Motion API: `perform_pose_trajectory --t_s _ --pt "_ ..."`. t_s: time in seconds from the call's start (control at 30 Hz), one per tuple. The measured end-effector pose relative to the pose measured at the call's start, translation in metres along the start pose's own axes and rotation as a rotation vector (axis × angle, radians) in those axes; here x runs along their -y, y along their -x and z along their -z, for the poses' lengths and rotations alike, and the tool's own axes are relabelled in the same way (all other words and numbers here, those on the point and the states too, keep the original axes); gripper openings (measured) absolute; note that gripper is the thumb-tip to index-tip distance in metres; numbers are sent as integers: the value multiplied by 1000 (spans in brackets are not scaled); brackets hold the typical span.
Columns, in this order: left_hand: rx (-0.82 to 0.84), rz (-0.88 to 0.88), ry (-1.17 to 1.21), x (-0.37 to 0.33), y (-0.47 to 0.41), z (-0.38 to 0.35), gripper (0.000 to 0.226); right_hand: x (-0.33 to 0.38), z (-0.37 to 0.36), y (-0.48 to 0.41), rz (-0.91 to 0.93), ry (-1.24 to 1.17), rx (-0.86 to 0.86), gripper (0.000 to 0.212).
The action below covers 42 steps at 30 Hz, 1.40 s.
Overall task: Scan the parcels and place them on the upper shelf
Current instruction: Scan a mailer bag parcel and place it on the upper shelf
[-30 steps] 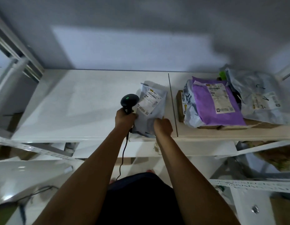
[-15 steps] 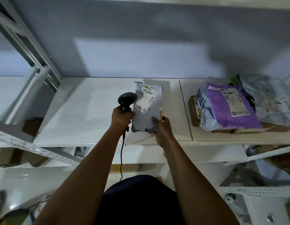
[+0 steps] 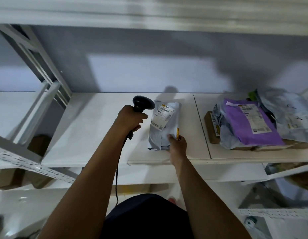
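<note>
A grey poly-bag parcel (image 3: 164,125) with a white barcode label lies on the white shelf (image 3: 98,131), near its middle. My right hand (image 3: 177,144) holds the parcel's near right corner, thumb on top. My left hand (image 3: 130,119) grips the handle of a black corded barcode scanner (image 3: 142,103), whose head sits just left of the parcel's label. To the right, a purple parcel (image 3: 251,125) lies on a pile of grey bags and a brown box (image 3: 212,128).
A white metal upright and brace (image 3: 37,94) stand at the left of the shelf. Another grey parcel (image 3: 287,114) lies at the far right. The scanner cable hangs down past the shelf's front edge. Lower shelves show below.
The view has tilted up. My right hand has pushed the grey parcel further onto the shelf. The scanner stays in my left hand, beside the label.
</note>
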<state>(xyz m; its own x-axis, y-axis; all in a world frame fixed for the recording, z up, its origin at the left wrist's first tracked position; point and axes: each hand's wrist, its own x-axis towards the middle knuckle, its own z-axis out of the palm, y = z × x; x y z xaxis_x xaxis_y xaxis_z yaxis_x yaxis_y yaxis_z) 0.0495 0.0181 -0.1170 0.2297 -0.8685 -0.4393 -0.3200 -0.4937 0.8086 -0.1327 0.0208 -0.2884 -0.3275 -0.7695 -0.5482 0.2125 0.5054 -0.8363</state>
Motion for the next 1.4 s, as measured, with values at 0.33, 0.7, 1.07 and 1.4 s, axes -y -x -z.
perform_pose_trajectory --t_s 0.33,0.7,1.07,1.4 --pt "111 -57 -94 -57 22 29 22 4 -8 -14 -23 43 -51 15" --pt "99 -132 -172 -84 46 44 28 3 -6 -15 11 43 -25 28" --pt "121 -143 -157 -87 49 42 24 1 -8 -19 41 86 -31 18" --pt "127 -82 -202 -85 47 40 24 -5 -8 -26 45 75 -23 51"
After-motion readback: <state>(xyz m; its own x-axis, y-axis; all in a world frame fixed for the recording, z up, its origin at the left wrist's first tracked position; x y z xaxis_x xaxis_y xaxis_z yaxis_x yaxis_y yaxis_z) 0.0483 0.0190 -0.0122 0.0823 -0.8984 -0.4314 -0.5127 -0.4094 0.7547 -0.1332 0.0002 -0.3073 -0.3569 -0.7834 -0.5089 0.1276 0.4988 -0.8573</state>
